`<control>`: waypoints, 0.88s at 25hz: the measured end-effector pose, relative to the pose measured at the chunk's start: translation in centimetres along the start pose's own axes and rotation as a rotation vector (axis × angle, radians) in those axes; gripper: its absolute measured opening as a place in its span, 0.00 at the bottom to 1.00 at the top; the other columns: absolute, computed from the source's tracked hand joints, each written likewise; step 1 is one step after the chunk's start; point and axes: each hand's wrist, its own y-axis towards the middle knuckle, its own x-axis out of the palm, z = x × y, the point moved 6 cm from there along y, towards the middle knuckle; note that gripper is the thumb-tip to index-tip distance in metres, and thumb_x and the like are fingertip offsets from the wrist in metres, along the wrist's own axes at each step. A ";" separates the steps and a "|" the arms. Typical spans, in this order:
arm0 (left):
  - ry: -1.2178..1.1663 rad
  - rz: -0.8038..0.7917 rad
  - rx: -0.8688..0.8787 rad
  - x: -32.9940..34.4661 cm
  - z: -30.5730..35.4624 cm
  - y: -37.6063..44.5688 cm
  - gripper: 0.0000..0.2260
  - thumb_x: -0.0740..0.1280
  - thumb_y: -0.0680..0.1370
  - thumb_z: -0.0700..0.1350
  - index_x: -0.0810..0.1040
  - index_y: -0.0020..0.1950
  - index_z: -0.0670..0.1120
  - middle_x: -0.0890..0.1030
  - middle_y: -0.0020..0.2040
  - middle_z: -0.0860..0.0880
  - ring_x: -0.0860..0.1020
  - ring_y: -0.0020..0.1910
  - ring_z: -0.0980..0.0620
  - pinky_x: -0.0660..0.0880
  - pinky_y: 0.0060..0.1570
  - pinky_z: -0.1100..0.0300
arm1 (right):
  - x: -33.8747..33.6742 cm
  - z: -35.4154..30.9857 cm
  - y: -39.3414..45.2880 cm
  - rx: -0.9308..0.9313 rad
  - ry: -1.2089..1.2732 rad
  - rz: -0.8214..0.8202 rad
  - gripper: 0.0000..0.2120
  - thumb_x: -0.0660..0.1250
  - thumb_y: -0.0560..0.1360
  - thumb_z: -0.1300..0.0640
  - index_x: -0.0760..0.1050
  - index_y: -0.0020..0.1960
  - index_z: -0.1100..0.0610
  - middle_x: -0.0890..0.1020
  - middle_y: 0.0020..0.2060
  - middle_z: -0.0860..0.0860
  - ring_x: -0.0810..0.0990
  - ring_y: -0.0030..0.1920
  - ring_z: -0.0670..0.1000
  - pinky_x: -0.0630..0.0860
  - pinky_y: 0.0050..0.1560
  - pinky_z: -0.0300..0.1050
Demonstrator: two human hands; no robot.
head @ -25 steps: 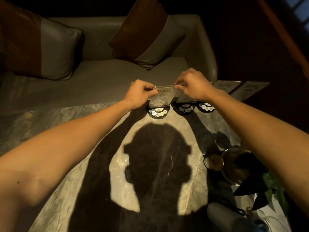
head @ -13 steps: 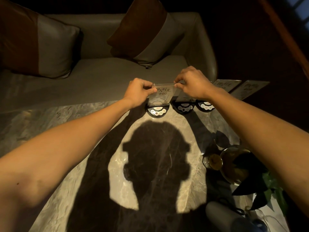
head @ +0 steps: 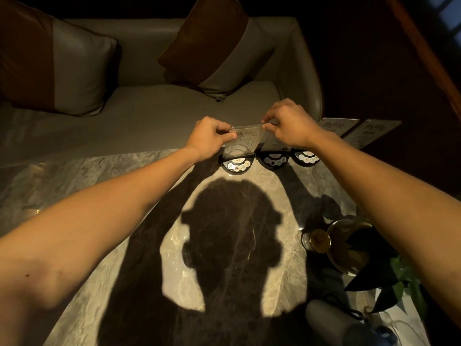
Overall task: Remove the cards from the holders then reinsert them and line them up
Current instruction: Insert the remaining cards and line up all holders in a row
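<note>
A clear acrylic card (head: 245,141) with dark lettering stands upright in the leftmost black round holder (head: 237,165). My left hand (head: 209,138) pinches its top left corner and my right hand (head: 290,123) pinches its top right corner. Two more black holders (head: 274,159) (head: 306,157) sit in a row to the right, partly hidden by my right wrist. Two loose cards (head: 336,126) (head: 371,132) lie flat at the table's far right edge.
The marble table (head: 74,176) carries my head's shadow in the middle. A glass vase with a leafy plant (head: 349,243) and a small jar (head: 316,239) stand at the right. A grey sofa with cushions (head: 124,116) lies beyond the table.
Both hands and the card have stayed nearly in place over the left holder; the card sits slightly more upright in it.
</note>
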 end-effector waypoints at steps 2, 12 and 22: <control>-0.009 -0.002 0.001 0.2 0.0 -0.1 0.05 0.73 0.78 0.46 0.88 0.51 0.49 0.86 0.43 0.54 0.82 0.45 0.57 0.77 0.53 0.58 | 0.0 0.1 0.0 0.008 0.007 0.000 0.14 0.67 0.80 0.50 0.82 0.61 0.56 0.81 0.60 0.55 0.71 0.67 0.59 0.70 0.66 0.59; -0.045 -0.012 -0.016 0.1 0.5 0.1 0.07 0.73 0.78 0.44 0.87 0.55 0.47 0.86 0.47 0.53 0.81 0.45 0.60 0.80 0.55 0.58 | 0.2 0.3 -0.4 0.013 -0.001 0.003 0.14 0.67 0.80 0.51 0.81 0.61 0.56 0.81 0.60 0.56 0.71 0.68 0.59 0.69 0.67 0.61; -0.064 0.016 -0.026 0.3 0.1 -0.2 0.06 0.73 0.78 0.45 0.88 0.53 0.48 0.87 0.46 0.53 0.83 0.48 0.57 0.79 0.59 0.54 | 0.2 0.0 -0.6 -0.038 -0.056 0.025 0.14 0.67 0.80 0.52 0.81 0.60 0.58 0.81 0.59 0.57 0.72 0.67 0.60 0.72 0.64 0.59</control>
